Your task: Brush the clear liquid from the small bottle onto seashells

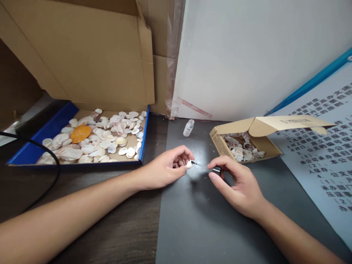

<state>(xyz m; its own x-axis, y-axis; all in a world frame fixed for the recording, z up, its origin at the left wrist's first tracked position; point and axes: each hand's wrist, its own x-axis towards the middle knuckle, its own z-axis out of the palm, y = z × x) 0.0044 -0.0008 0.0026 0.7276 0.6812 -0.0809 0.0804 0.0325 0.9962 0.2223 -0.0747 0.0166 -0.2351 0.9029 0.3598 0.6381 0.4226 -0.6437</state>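
The brush [195,163] tip is too small to make out clearly. Left hand [167,167] pinches one small shell [189,164] mid-bench; right hand [236,183] grips one black cap [217,170]. One open bottle [188,128] and two boxes of uncountable shells [96,135] lie toward the bench's far edge.

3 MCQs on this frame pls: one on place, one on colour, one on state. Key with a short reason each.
1. Where does the small clear bottle stand?
A. inside the big box
B. on the grey mat between the two boxes
C. in the right hand

2. What colour is the odd shell in the big box?
A. orange
B. green
C. black

3. What does the left hand hold?
A. nothing
B. the bottle
C. a small white shell

Key:
1 B: the small clear bottle stands upright on the grey mat.
2 A: the orange shell lies among pale ones.
3 C: the left hand pinches a small white shell at the brush in the right hand.
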